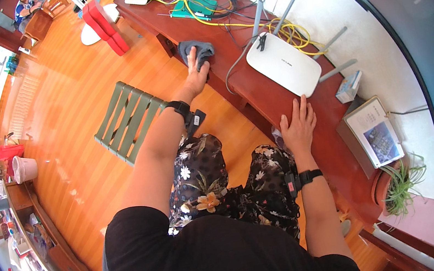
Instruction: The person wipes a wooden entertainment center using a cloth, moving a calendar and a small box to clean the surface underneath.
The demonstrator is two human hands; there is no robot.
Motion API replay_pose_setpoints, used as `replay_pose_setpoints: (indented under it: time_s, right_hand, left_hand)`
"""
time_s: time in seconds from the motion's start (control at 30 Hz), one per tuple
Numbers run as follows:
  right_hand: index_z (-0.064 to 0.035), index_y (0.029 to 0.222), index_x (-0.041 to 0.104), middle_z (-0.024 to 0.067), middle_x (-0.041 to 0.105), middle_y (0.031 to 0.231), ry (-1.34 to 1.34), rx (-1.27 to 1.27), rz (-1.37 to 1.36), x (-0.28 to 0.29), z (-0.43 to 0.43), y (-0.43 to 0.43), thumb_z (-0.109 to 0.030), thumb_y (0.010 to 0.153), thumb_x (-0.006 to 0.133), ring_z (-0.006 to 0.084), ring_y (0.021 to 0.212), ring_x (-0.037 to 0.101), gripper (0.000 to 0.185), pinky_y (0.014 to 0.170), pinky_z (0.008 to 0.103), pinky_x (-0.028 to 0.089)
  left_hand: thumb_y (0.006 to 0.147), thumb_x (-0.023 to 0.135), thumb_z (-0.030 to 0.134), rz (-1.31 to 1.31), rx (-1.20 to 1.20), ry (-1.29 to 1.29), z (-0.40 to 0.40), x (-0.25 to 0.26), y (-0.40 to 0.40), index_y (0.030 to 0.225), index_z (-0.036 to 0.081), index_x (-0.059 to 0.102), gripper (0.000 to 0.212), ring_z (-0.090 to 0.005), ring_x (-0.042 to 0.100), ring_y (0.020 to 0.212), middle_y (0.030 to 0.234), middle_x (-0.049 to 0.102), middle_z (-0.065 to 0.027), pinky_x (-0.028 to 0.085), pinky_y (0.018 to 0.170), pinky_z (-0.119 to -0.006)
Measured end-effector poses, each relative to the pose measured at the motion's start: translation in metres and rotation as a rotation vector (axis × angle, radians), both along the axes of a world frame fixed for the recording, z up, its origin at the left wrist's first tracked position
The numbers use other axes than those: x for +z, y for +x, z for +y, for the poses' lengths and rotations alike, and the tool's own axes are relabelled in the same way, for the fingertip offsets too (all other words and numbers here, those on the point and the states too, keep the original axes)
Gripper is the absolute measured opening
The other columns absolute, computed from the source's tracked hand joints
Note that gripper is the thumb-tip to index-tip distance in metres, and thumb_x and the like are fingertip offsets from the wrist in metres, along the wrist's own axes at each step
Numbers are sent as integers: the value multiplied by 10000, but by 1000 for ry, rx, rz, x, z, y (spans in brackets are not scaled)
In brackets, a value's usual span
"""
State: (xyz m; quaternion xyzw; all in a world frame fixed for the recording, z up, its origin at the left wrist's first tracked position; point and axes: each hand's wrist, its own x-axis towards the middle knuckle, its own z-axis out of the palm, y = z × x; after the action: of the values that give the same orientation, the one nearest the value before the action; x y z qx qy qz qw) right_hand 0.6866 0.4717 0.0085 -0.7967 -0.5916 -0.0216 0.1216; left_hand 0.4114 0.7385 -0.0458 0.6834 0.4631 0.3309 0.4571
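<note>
At the front edge of the reddish-brown wooden cabinet top [250, 104], my left hand [195, 74] holds a dark grey cloth [203, 50] with its fingers spread over it. My right hand [299, 126] lies palm down on the same cabinet top, holding nothing, its fingertips at the near corner of a white TP-Link router [284, 63]. The router lies flat, with several grey antennas [285, 13] raised along its wall side. A grey cable [229, 77] loops from it over the front edge. Yellow network cable [294, 35] is coiled behind the router.
Tangled cables and a green box [195, 9] crowd the far end. Right of my right hand stand a small box [348, 87], a framed sheet [375, 134] and a potted spider plant [401, 188]. A folding stool [129, 120] is on the floor; a person [27, 12] sits far back.
</note>
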Motion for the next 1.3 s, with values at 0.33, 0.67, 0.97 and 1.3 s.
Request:
replay_pose_setpoints:
  time_s: [0.33, 0.67, 0.97, 1.3]
  right_hand:
    - [-44, 1476, 401, 121, 204, 1620, -15, -4, 5, -31, 50, 4, -410, 993, 465, 400, 1420, 284, 609, 1172, 561, 225]
    - [-47, 1505, 336, 221, 334, 1543, 321, 479, 741, -1, 60, -32, -368, 882, 711, 428, 1424, 289, 795, 1171, 517, 230]
    - [7, 1448, 399, 194, 465, 1454, -256, 608, 1303, 11, 1, -67, -266, 930, 647, 330, 1337, 459, 636, 1102, 401, 371]
    - [18, 1353, 502, 180, 602, 1298, 295, 337, 837, 47, 6, 64, -51, 957, 554, 304, 1181, 598, 406, 972, 442, 488]
  left_hand:
    - [983, 493, 436, -149, 96, -485, -34, 24, 4, 1340, 35, 535, 538, -274, 557, 1142, 1216, 614, -138, 411, 982, -353]
    - [1024, 460, 411, -808, 251, -784, -138, 152, -6, 1175, 67, 602, 402, -222, 671, 903, 1019, 687, -65, 566, 806, -415]
    - [1006, 492, 526, -791, -151, -1017, -227, 94, 23, 1305, 45, 526, 567, -238, 573, 1167, 1307, 557, -157, 516, 923, -396]
    - [1002, 500, 377, -144, -131, -600, -247, 110, 49, 1368, -15, 496, 536, -251, 617, 1075, 1225, 624, -155, 522, 900, -349]
